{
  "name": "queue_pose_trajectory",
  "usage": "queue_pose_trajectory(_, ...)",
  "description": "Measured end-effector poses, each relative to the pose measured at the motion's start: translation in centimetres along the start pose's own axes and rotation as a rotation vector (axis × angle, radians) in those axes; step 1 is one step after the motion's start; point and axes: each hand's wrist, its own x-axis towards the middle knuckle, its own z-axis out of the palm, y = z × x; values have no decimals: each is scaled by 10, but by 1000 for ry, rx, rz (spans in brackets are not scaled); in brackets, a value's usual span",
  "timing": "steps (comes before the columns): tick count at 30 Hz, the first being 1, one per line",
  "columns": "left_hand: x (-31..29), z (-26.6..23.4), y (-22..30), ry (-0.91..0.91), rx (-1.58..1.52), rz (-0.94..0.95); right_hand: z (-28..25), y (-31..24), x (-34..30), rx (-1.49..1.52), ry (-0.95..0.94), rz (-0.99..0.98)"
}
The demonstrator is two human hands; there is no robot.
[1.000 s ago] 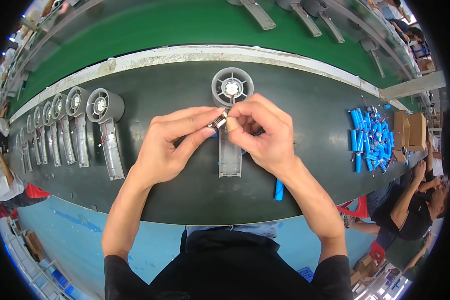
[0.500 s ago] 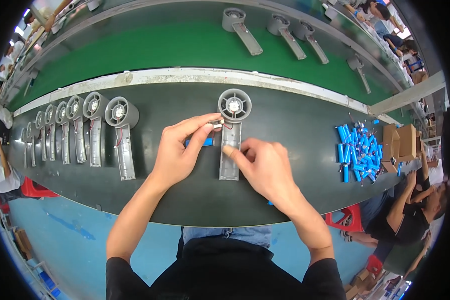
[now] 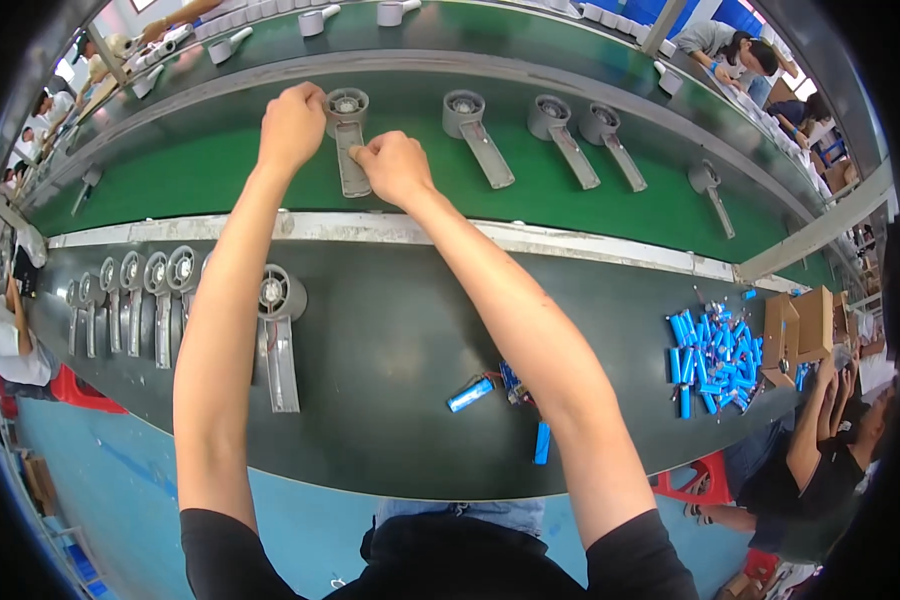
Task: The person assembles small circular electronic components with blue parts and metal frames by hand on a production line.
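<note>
Both arms reach to the upper centre of the frame, onto the green belt (image 3: 220,180). The left hand (image 3: 292,128) is clenched at the round head of a grey fan body (image 3: 350,140), gripping its left edge. The right hand (image 3: 395,165) pinches the right side of the same body's handle, fingers curled. The fan body lies flat on the belt, head up-frame, handle pointing down-frame.

To its right on the belt lie three more grey fan bodies (image 3: 475,135), tilted alike, and a fifth, smaller one (image 3: 710,190) farther right. Along the top edge stand a few pale cup-shaped parts (image 3: 315,20); their count is unclear.

On the dark table (image 3: 390,330) in mid-frame, one fan body (image 3: 278,335) lies beside the left forearm. Left of it stands a row of about five more (image 3: 130,300), close-packed and partly hidden by the arm.

Packages: two open brown cardboard boxes (image 3: 800,325) sit at the right edge, with no label readable. Just left of them is a heap of blue cylindrical cells (image 3: 710,355), too many to count. Three loose blue cells (image 3: 470,393) lie near the right forearm at lower centre, one partly hidden.

Another person's hand (image 3: 838,370) is at the right, near the boxes.
</note>
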Motion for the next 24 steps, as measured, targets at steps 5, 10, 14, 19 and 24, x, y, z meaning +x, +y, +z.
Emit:
queue_pose_trajectory(5,17,31,1,-149,238,-64,-11,14,-4,-232,-3,89)
queue_pose_trajectory(10,28,73,77,-175,-67,262,-125,4,-77,-220,-179,10)
queue_pose_trajectory(14,23,118,75,-391,41,131,-161,5,-168,-195,-509,5)
queue_pose_trajectory(19,-9,101,105,-233,-55,19,-157,4,-256,-294,-470,86)
queue_pose_trajectory(24,-96,22,144,-136,-207,182,-157,15,-275,-260,-256,-19)
